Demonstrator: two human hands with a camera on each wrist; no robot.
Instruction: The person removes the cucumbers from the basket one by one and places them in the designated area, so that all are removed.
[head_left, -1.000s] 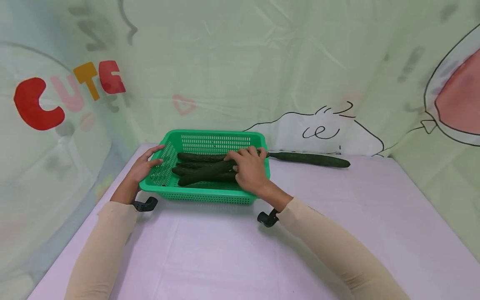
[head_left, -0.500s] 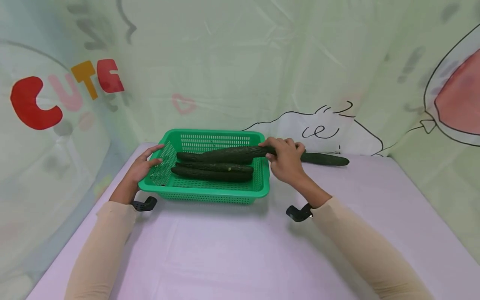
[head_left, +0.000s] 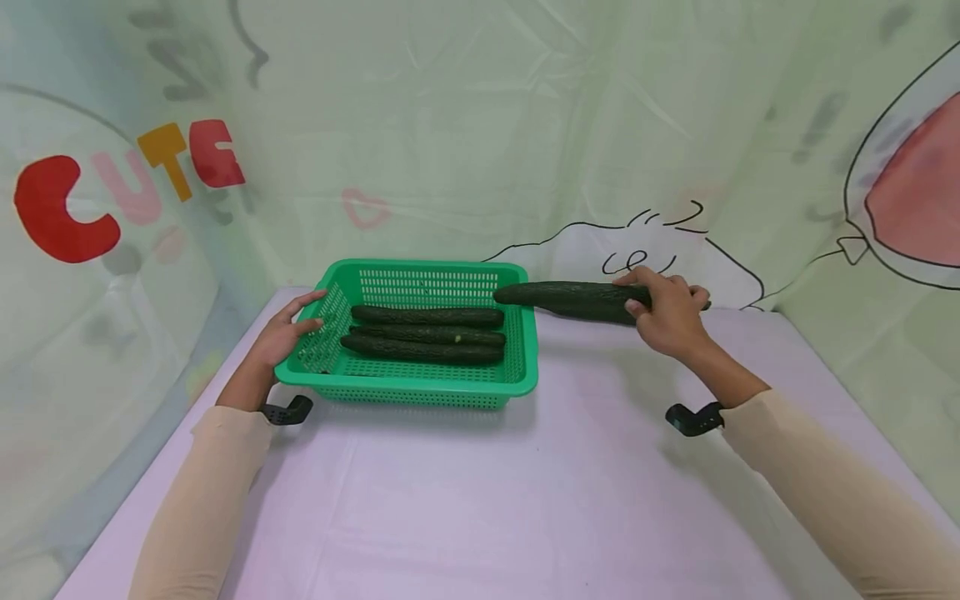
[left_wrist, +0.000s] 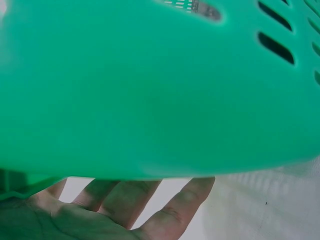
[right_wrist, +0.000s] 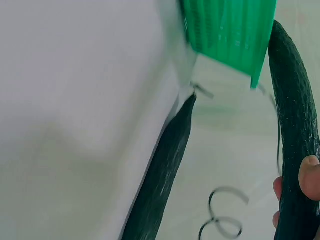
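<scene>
Largest is the printed cloth backdrop (head_left: 450,125), standing behind both hands; below them spreads the table (head_left: 450,483) with its pale lilac cover. Between the hands sits the green basket (head_left: 412,385), gripped at its left end by the left hand (head_left: 279,342), thumb and fingers about the rim, presumably to keep it from sliding. The held cucumber (head_left: 562,293) points leftward from the right hand (head_left: 670,315), which grasps it towards one end between thumb and fingers; that leaves most of its length projecting, so the far tip would probably be the part that swings or dips. In the head view this tip overlaps the basket's right rim, the nearest obstacle beside the grip; whether they touch cannot be told. Under the held cucumber, partly hidden by it, the loose cucumber (head_left: 596,313) lies along the foot of the backdrop, a gap between the two showing in the right wrist view. Three cucumbers (head_left: 427,335) rest lengthwise in the basket, left of the right hand's grip, likely because its long floor suits them. Smallest, a black wrist camera (head_left: 693,419) juts out behind each hand.
</scene>
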